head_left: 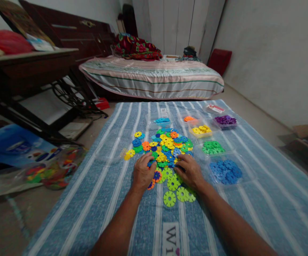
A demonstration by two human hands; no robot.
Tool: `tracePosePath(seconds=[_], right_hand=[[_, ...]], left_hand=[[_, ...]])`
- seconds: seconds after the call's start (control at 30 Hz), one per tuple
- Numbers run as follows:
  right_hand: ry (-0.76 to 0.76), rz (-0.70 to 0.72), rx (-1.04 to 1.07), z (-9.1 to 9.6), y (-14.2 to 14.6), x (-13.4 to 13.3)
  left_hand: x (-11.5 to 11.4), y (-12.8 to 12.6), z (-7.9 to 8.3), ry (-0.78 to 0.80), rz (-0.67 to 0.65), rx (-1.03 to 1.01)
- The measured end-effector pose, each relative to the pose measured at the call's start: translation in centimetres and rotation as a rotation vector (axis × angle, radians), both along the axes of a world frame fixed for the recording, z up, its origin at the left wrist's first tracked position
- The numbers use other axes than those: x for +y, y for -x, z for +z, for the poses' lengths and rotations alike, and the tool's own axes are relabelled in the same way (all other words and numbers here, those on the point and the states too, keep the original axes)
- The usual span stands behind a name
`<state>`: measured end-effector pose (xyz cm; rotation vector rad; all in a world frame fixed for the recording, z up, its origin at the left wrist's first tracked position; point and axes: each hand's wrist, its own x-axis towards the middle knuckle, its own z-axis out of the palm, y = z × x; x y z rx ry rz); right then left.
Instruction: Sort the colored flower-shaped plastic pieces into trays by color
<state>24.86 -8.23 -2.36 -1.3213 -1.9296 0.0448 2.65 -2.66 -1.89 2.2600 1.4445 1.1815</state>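
Lays bent fingers of left hand (144, 172) and right hand (190, 171) against either side of a loose heap of flat, round, notched plastic discs (167, 143) on striped, woven-looking cloth (87, 206) — cannot tell whether clamped on any — near clear, boxy plastic tubs (202, 135).

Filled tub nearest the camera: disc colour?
The discs are blue; best seen in the head view.
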Motion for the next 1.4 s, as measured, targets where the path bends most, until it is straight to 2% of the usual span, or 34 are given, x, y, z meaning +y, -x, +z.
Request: tracePosePath(seconds=[0.3, 0.5, 0.7, 0.87, 1.0, 1.17, 1.4], right_hand=[[-0.003, 0.007, 0.026, 0.1, 0.1, 0.1], [-0.003, 0.011, 0.037, 0.0, 0.0, 0.2], [-0.03, 0.023, 0.079, -0.4, -0.2, 0.2], [-0.031, 0.026, 0.069, -0.7, -0.3, 0.0], [-0.022, 0.004, 0.073, -0.8, -0.3, 0.0], [-0.02, 0.011, 0.064, -0.9, -0.3, 0.1], [-0.03, 0.017, 0.082, -0.8, -0.3, 0.3]], left_hand=[[0.2, 0.4, -0.2, 0.005, -0.059, 0.067], [0.1, 0.4, -0.2, -0.006, -0.054, 0.087], [-0.5, 0.0, 0.7, 0.03, -0.084, -0.011], [-1.0, -0.1, 1.4, 0.104, -0.051, -0.128], [-1.0, -0.1, 1.5, 0.127, -0.033, -0.14], [-0.4, 0.4, 1.8, 0.117, -0.048, -0.051], [-0.4, 2.2, 3.7, 0.119, -0.087, 0.191]])
